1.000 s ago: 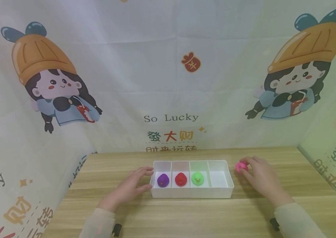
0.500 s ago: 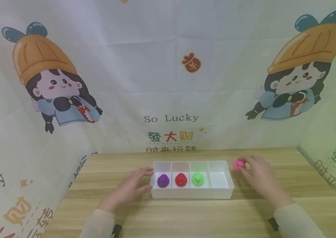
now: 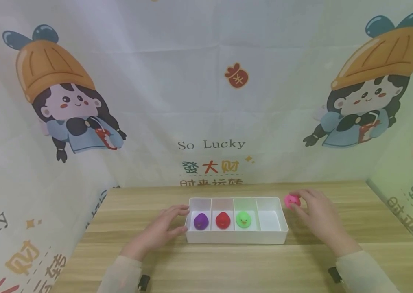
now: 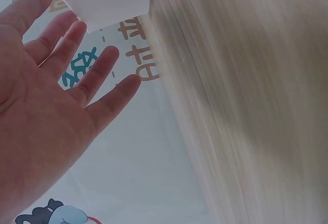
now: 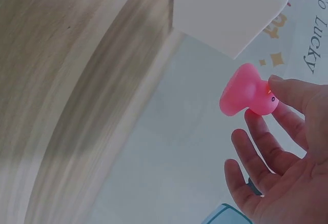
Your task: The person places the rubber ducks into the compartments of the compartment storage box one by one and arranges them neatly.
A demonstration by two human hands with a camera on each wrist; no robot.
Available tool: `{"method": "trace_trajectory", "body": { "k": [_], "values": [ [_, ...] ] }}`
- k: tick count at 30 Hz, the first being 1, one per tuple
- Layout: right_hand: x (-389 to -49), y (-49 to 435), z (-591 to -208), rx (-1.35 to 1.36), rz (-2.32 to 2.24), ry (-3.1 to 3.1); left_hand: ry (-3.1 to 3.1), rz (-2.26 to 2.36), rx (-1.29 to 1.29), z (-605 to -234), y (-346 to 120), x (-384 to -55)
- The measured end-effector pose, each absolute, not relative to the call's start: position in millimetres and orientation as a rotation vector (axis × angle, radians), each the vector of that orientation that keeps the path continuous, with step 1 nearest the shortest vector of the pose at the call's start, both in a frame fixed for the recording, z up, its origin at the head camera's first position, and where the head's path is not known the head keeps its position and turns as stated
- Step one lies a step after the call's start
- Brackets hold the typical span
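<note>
A pink rubber duck point(image 5: 242, 92) is pinched by its head between the thumb and fingers of my right hand point(image 3: 317, 215). In the head view this duck is just right of the white divided box point(image 3: 235, 237). My left hand point(image 3: 158, 228) has its fingertips at the box's left end, fingers spread and nearly straight in the left wrist view. Inside the box, from left to right, sit a purple duck point(image 3: 201, 221), a red duck point(image 3: 223, 220) and a green duck point(image 3: 243, 219), each in its own compartment. Nothing lies in the rightmost compartment.
The box stands on a wood-grain table point(image 3: 224, 268). A white printed cloth point(image 3: 206, 93) rises behind the table's back edge and along both sides. Beige sleeves point(image 3: 365, 272) cover both forearms, and a dark strap piece point(image 3: 144, 282) shows below the left wrist.
My right hand has drawn the pink duck a little left and up in the head view, closer to the box's right end. The left hand and the other ducks have stayed put.
</note>
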State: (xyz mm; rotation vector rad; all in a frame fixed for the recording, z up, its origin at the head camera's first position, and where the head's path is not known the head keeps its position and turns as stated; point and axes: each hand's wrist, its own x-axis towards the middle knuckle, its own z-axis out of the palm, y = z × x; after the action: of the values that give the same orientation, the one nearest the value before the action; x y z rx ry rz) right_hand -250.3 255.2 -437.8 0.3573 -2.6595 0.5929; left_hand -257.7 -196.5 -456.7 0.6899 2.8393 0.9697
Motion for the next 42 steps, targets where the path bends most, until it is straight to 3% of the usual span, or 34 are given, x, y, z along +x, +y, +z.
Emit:
{"method": "trace_trajectory", "body": {
  "k": [42],
  "values": [
    [-247,222,-442,0.45,0.687,-2.642,2.819,0.999,0.692,-459,-198,-260]
  ]
}}
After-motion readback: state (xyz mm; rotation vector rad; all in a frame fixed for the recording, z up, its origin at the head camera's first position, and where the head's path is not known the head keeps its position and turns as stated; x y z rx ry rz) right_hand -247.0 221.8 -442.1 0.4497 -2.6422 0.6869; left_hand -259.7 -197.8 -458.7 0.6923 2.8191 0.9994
